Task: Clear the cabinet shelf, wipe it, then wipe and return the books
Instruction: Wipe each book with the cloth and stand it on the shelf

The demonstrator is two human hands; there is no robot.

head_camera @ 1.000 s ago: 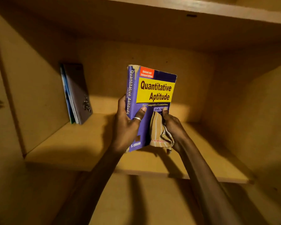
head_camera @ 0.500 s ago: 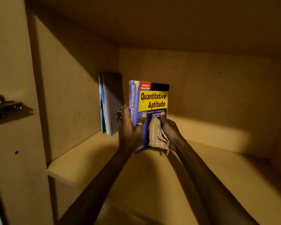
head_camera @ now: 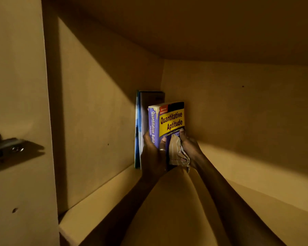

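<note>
Dim wooden cabinet interior, warm light across the shelf (head_camera: 256,174) and back wall. Purple-and-yellow book (head_camera: 167,121) titled "Quantitative Aptitude" sits upright at centre frame, deep in the back-left corner, spine toward 9 o'clock, front cover facing the camera. Its bottom edge is hidden by the hands, so contact with the shelf can't be confirmed. Left hand (head_camera: 152,157) grips the spine side, thumb with a ring across the cover, fingers wrapped behind. Right hand (head_camera: 189,148) holds the cover's lower right edge and pinches a striped beige cloth (head_camera: 177,153) against it; cloth hangs down toward 6 o'clock. Just at 9 o'clock of the book, two thinner books (head_camera: 140,121) stand upright against the left side wall, one grey, one blue-edged, touching or nearly touching the held book. Far out at 9 o'clock, metal hinge (head_camera: 5,148) on the cabinet's front panel.
</note>
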